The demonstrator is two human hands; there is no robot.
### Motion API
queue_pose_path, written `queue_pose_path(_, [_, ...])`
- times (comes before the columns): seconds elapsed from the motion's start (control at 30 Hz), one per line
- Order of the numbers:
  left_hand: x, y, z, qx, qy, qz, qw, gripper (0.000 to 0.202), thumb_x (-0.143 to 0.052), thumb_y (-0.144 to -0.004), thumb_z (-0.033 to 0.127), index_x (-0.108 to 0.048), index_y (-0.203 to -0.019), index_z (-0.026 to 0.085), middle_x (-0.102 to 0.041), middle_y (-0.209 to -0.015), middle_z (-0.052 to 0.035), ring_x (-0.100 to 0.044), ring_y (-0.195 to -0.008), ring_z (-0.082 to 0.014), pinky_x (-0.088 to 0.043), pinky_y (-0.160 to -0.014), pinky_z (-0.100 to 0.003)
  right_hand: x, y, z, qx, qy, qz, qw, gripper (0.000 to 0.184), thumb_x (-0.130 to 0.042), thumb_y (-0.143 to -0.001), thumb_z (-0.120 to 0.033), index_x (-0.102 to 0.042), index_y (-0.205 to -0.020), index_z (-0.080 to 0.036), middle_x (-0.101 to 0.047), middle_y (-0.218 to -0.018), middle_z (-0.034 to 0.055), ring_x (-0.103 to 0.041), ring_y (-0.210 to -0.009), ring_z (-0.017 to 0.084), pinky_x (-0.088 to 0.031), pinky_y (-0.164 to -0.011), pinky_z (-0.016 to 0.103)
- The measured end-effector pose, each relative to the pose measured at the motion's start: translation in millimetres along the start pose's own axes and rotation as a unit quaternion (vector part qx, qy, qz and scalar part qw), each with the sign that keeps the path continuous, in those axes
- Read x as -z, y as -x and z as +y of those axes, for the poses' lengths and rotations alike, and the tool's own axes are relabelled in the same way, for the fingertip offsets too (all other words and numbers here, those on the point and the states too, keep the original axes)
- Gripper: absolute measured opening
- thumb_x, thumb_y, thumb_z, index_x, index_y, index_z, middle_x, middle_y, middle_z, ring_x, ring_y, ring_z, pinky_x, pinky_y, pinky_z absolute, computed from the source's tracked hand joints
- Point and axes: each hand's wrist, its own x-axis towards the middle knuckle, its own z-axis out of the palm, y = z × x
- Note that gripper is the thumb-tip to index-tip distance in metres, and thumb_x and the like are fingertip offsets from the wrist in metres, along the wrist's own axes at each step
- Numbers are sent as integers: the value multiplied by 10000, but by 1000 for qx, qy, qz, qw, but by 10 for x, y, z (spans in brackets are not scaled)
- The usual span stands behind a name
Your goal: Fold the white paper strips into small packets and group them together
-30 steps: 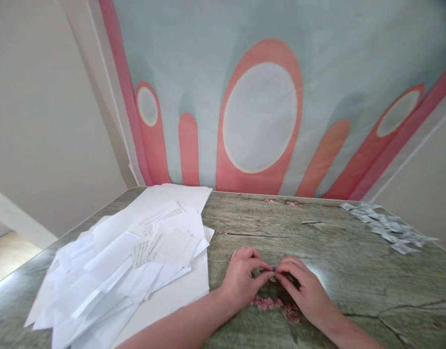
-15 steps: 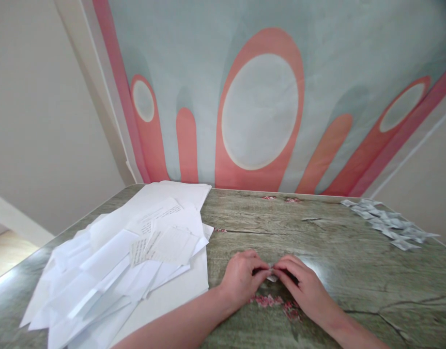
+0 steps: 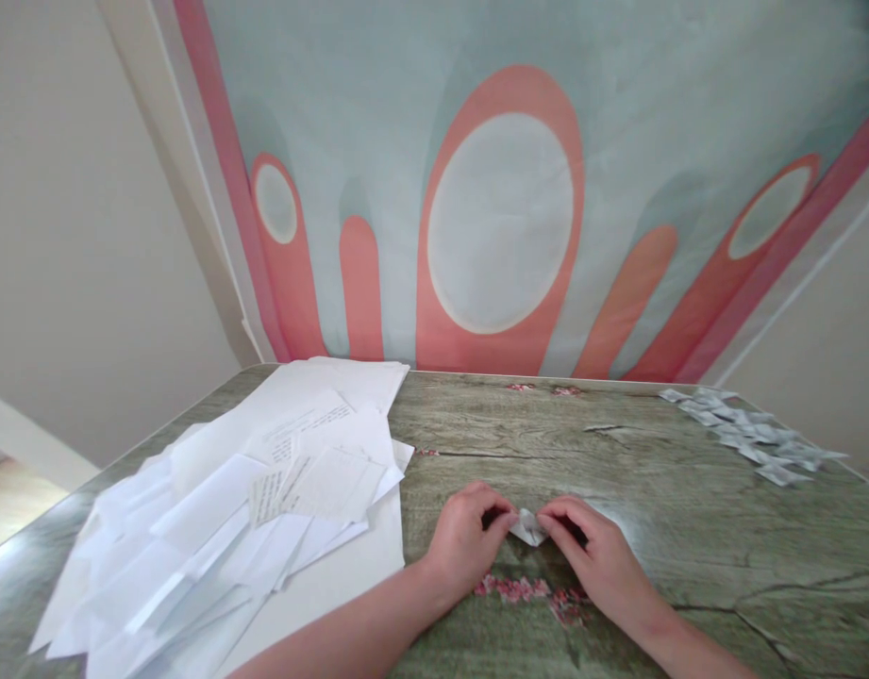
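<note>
Between my two hands is a small piece of folded paper (image 3: 528,528), whitish-grey and just above or on the tabletop. My left hand (image 3: 471,533) pinches its left side between thumb and forefinger. On the opposite side, the thumb and forefinger of my right hand (image 3: 593,542) grip the right edge. The paper's middle shows between the fingertips; its ends are partly hidden by them. A group of similar small folded paper pieces (image 3: 756,434) lies at the far right of the table.
A spread heap of white paper sheets (image 3: 214,528) covers the left of the wood-patterned table (image 3: 505,424). Small printed slips (image 3: 275,486) lie on top of it. Behind the table's far edge hangs a grey and coral backdrop (image 3: 392,141).
My fingertips have moved slightly apart, and more of the folded paper shows between them. The whole view has shifted a little; the heap and the folded pieces stay put.
</note>
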Motion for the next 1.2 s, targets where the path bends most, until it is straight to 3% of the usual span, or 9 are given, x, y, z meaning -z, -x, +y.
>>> queue_pose_path(0.17, [3, -2, 1, -3, 2, 25, 1000, 87, -551, -787, 141, -622, -755, 180, -560, -746, -6, -527, -729, -141, -398, -670, -239, 1, -6, 64, -37, -22, 41, 998, 249, -430, -888, -407, -567, -843, -203, -617, -785, 34, -575, -744, 187, -449, -692, 295])
queue_pose_path(0.33, [-2, -26, -15, 2, 45, 54, 998, 83, -527, -814, 165, -591, -761, 169, -545, -774, -10, -514, -728, -136, -396, -662, -237, -2, -4, 125, -95, -109, 69, 987, 259, -411, -896, -439, -515, -903, -202, -587, -667, 1, -564, -640, 166, -455, -641, 284])
queue_pose_path(0.57, [-9, -54, -71, 27, 94, 73, 993, 108, -513, -834, 227, -582, -779, 164, -532, -744, -5, -496, -685, -137, -390, -636, -245, 8, -46, 128, -127, -228, 95, 961, 290, -460, -869, -472, -521, -916, -192, -648, -769, 44, -616, -738, 190, -478, -723, 310])
queue_pose_path(0.77, [-15, -92, -106, 51, 140, 90, 985, 121, -499, -832, 242, -562, -777, 155, -529, -712, -5, -495, -662, -139, -398, -622, -247, -2, -49, 97, -140, -231, 86, 959, 305, -467, -860, -488, -532, -904, -193, -668, -766, 45, -617, -736, 185, -471, -733, 303])
queue_pose_path(1.2, [-4, -17, -44, 7, 52, 52, 997, 110, -541, -787, 170, -647, -814, 186, -595, -793, -23, -551, -714, -145, -422, -642, -233, -26, -28, 80, -95, -184, 47, 977, 286, -484, -854, -462, -545, -906, -187, -653, -810, 51, -627, -769, 201, -496, -725, 325])
